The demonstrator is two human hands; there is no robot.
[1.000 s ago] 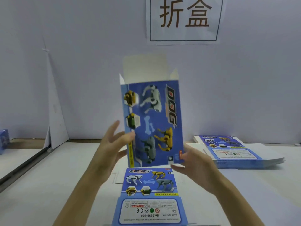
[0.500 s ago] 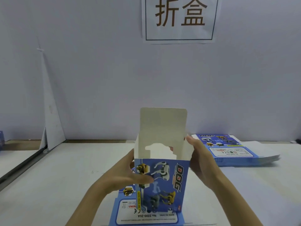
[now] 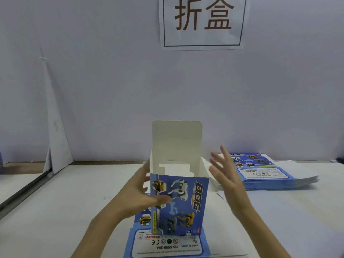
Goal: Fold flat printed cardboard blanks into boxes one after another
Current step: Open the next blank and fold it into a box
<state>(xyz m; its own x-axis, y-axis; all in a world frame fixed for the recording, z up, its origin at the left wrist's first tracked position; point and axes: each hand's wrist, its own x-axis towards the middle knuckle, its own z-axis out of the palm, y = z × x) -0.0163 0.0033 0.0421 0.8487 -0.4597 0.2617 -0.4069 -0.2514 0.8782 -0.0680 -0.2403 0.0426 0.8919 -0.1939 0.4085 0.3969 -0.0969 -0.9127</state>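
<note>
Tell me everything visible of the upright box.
The box is thin cardboard, blue outside with printed robot dogs and the word DOG, plain white inside. It stands upright, top open, its lid flap sticking straight up at the back. Its base appears to rest on a flat blank. The left hand grips its left front corner, thumb on the printed face; the right hand is open beside its right side, contact unclear.

Paper sign (image 3: 202, 23) with two brown characters hung on wall (image 3: 111, 90), high above right hand (image 3: 226, 180). White triangular panel (image 3: 55, 142) leaned well left of left hand (image 3: 141, 196).
</note>
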